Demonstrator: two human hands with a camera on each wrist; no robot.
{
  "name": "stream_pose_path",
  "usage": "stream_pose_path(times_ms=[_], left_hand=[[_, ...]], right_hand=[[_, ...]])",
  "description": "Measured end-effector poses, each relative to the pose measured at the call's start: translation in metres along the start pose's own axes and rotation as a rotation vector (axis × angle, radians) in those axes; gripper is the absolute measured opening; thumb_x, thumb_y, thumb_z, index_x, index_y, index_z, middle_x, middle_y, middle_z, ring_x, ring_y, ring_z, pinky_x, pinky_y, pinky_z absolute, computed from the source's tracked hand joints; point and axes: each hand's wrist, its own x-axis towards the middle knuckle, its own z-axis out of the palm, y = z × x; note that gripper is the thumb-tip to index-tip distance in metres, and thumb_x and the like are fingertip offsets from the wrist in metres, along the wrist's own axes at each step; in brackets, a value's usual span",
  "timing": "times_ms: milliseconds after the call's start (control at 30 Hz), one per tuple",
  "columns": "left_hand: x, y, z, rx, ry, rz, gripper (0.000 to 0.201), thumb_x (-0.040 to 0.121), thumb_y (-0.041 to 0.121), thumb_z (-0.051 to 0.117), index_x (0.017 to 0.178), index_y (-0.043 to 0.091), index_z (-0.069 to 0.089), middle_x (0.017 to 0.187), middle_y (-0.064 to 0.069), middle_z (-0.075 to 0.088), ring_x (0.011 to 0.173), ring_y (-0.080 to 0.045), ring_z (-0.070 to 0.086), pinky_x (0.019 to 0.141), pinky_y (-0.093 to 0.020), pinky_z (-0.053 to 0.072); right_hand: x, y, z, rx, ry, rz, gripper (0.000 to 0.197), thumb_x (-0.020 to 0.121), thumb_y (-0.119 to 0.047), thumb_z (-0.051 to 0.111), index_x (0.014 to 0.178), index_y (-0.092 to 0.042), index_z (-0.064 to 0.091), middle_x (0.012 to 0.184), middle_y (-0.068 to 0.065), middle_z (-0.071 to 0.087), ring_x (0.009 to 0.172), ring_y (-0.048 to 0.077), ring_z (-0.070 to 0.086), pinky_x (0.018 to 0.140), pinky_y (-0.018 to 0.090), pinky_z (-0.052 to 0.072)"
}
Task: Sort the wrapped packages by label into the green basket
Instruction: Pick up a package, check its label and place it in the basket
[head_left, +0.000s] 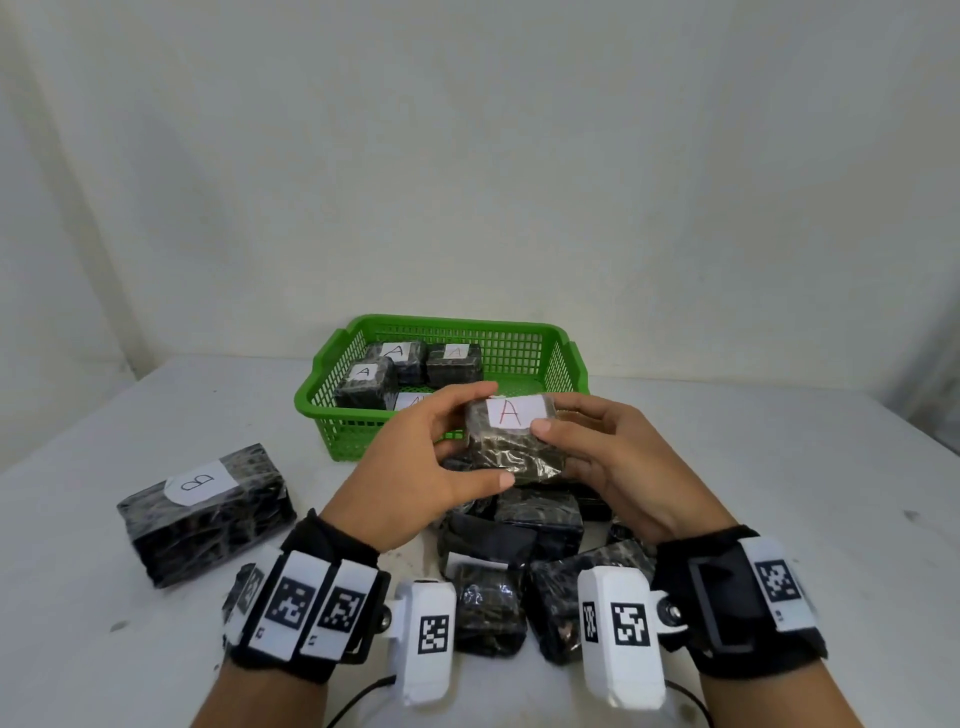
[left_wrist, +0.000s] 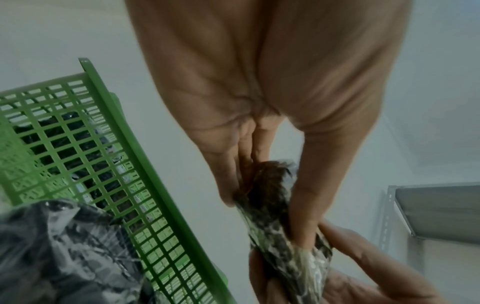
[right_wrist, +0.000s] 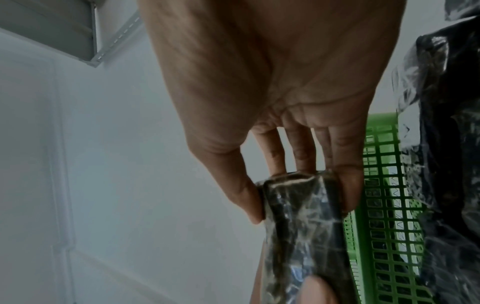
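Note:
A dark wrapped package (head_left: 511, 444) with a white label marked A in red is held up in front of the green basket (head_left: 322, 410). My left hand (head_left: 415, 467) grips its left side, thumb under the near edge. My right hand (head_left: 597, 452) grips its right side, thumb on the label's corner. In the wrist views the same package (left_wrist: 283, 226) (right_wrist: 298, 222) is pinched between thumb and fingers. The basket holds several packages labelled A (head_left: 363, 382).
A long package labelled B (head_left: 205, 512) lies on the white table (head_left: 130, 649) at the left. A pile of unsorted dark packages (head_left: 519, 561) sits under and behind my hands. A grey metal shelf (left_wrist: 436, 211) shows in the wrist views.

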Motion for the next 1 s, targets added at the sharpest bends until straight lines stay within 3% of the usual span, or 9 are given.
stream_pose_path(times_ms=[67, 200, 300, 667, 833, 933, 1000], left_hand=[[0.000, 0.001, -0.001, 0.037, 0.026, 0.016, 0.071, 0.070, 0.000, 0.088, 0.129, 0.029, 0.062, 0.122, 0.005, 0.072, 0.110, -0.010, 0.070, 0.098, -0.037, 0.056], [0.000, 0.004, -0.001, 0.071, 0.030, 0.061, 0.065, 0.068, -0.005, 0.087, 0.121, 0.028, 0.067, 0.117, 0.008, 0.073, 0.108, -0.007, 0.070, 0.094, -0.027, 0.057], [-0.001, 0.003, 0.000, 0.101, 0.036, 0.090, 0.064, 0.068, -0.004, 0.087, 0.120, 0.027, 0.067, 0.116, 0.010, 0.073, 0.109, -0.005, 0.069, 0.094, -0.023, 0.056], [0.000, 0.003, -0.005, 0.074, 0.097, 0.121, 0.062, 0.067, -0.011, 0.085, 0.116, 0.024, 0.069, 0.114, 0.008, 0.074, 0.107, -0.008, 0.071, 0.091, -0.025, 0.058], [-0.001, 0.004, -0.003, 0.099, 0.034, 0.122, 0.062, 0.068, -0.010, 0.084, 0.117, 0.024, 0.068, 0.115, 0.007, 0.073, 0.108, -0.009, 0.070, 0.092, -0.024, 0.057], [-0.001, 0.004, -0.001, 0.117, 0.036, 0.122, 0.061, 0.068, -0.008, 0.085, 0.117, 0.025, 0.068, 0.114, 0.009, 0.074, 0.108, -0.009, 0.070, 0.095, -0.029, 0.057], [-0.001, 0.004, -0.003, 0.109, 0.066, 0.129, 0.060, 0.068, -0.009, 0.084, 0.115, 0.024, 0.069, 0.114, 0.008, 0.074, 0.108, -0.009, 0.071, 0.096, -0.032, 0.057]], right_hand=[[-0.001, 0.000, 0.000, -0.018, -0.002, -0.026, 0.048, 0.079, -0.009, 0.085, 0.124, -0.005, 0.071, 0.121, 0.016, 0.076, 0.113, 0.032, 0.073, 0.103, 0.050, 0.056], [-0.002, 0.000, 0.005, -0.061, -0.030, 0.003, 0.052, 0.071, -0.027, 0.086, 0.117, -0.008, 0.075, 0.112, 0.012, 0.080, 0.108, 0.031, 0.076, 0.104, 0.052, 0.056], [-0.001, 0.004, 0.009, -0.118, 0.005, -0.011, 0.036, 0.080, -0.020, 0.087, 0.113, -0.011, 0.078, 0.108, 0.007, 0.081, 0.105, 0.025, 0.077, 0.104, 0.051, 0.056], [-0.001, 0.001, 0.010, -0.085, -0.001, 0.008, 0.032, 0.086, -0.007, 0.080, 0.117, -0.005, 0.072, 0.111, 0.010, 0.080, 0.108, 0.028, 0.076, 0.091, 0.038, 0.060], [-0.002, 0.001, 0.015, -0.064, 0.027, -0.019, 0.052, 0.068, -0.031, 0.087, 0.112, -0.005, 0.077, 0.105, 0.012, 0.081, 0.103, 0.029, 0.078, 0.098, 0.046, 0.059], [-0.002, 0.002, 0.015, -0.098, 0.048, -0.036, 0.035, 0.078, -0.021, 0.087, 0.109, -0.007, 0.077, 0.102, 0.012, 0.082, 0.100, 0.028, 0.079, 0.099, 0.047, 0.059], [-0.002, 0.001, 0.014, -0.091, 0.030, -0.011, 0.035, 0.080, -0.014, 0.086, 0.113, -0.008, 0.074, 0.104, 0.010, 0.081, 0.102, 0.028, 0.078, 0.096, 0.045, 0.060]])
